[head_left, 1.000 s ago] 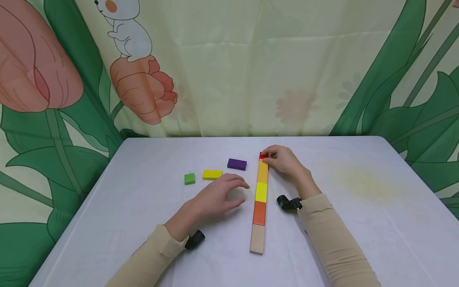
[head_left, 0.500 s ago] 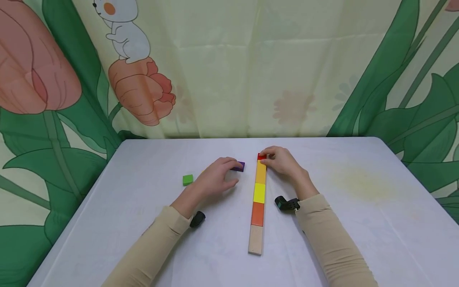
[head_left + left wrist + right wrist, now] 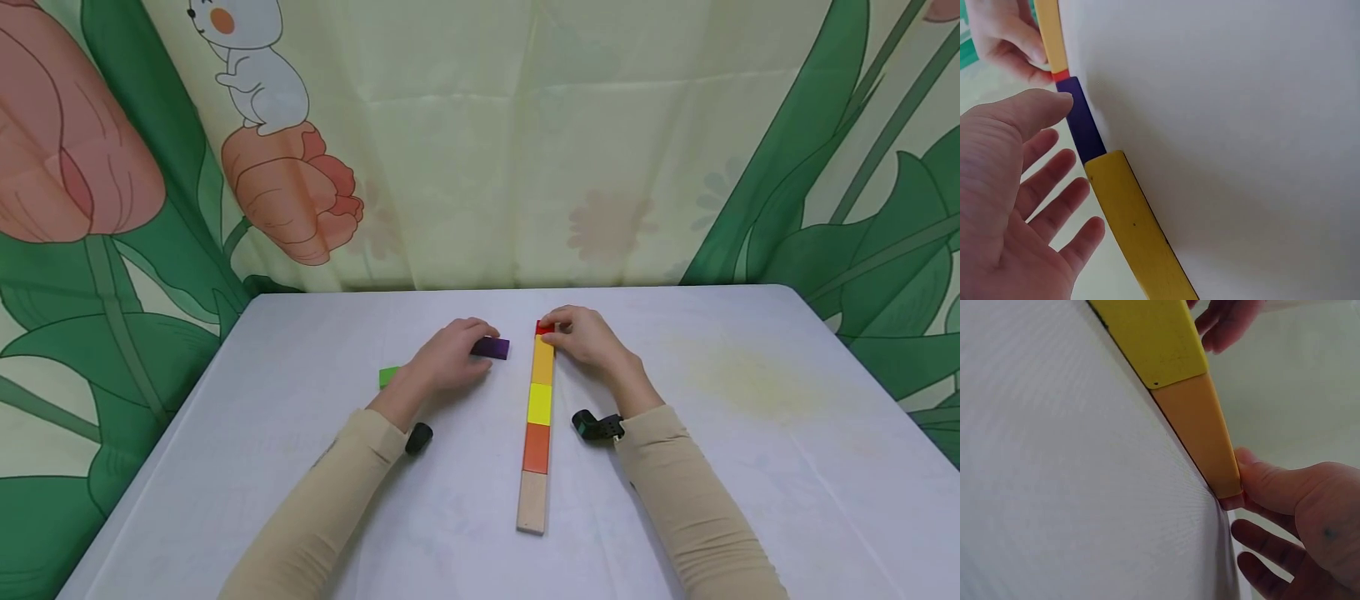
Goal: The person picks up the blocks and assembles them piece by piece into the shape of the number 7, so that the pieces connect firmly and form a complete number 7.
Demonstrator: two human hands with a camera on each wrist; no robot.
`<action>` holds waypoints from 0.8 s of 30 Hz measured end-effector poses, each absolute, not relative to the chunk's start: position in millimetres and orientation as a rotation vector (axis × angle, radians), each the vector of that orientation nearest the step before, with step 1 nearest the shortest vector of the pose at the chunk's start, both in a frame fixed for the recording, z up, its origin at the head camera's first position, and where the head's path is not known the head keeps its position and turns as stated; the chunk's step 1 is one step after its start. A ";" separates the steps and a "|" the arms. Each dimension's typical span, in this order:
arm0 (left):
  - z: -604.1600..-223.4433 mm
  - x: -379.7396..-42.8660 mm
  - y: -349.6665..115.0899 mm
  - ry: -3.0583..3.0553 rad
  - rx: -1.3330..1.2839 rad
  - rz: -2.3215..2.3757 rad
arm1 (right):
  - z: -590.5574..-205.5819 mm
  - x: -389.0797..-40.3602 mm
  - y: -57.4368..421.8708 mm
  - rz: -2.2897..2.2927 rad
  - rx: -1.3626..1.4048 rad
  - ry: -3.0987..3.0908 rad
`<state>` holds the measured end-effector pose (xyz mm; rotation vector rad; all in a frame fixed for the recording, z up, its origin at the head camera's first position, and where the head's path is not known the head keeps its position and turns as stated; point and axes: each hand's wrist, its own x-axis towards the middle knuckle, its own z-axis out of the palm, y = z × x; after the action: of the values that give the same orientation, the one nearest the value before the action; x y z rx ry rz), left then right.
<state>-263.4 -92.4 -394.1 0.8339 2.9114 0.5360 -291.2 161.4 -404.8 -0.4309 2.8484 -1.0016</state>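
Observation:
My left hand (image 3: 453, 354) is at the left end of a purple block (image 3: 493, 348), fingers on its far side and thumb on its near side. In the left wrist view, the thumb overlaps the purple block while the other fingers stay spread. A yellow block (image 3: 1138, 225) lies close by, hidden under the left hand in the head view. With thumb and fingertips, my right hand (image 3: 592, 337) pinches a small red block (image 3: 539, 327) at the far end of a straight row. Toward me follow a yellow-orange block (image 3: 543, 360), a bright yellow block (image 3: 539, 405), an orange block (image 3: 536, 448) and a plain wooden block (image 3: 532, 502).
A green block (image 3: 387, 377) lies left of the left wrist, partly covered by it. The white-covered table (image 3: 675, 500) ends at the back against a printed curtain (image 3: 465, 167). Each wrist wears a small black camera (image 3: 596, 425).
My left hand has moved away from me to the purple block, passing over the yellow one and covering it. My right hand keeps its place on the red block.

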 end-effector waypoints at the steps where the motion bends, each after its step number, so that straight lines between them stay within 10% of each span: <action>1: -394.5 -265.2 -91.8 2.908 0.823 0.522 | -404.6 -291.3 161.5 -1.004 -0.431 2.847; 24: -386.9 -289.7 -63.1 2.809 0.764 0.452 | -401.6 -289.9 160.8 -1.010 -0.439 2.839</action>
<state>-289.7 -63.1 -386.9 0.7641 2.8090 0.4524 -289.9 160.8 -401.6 -0.4388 2.8391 -1.0103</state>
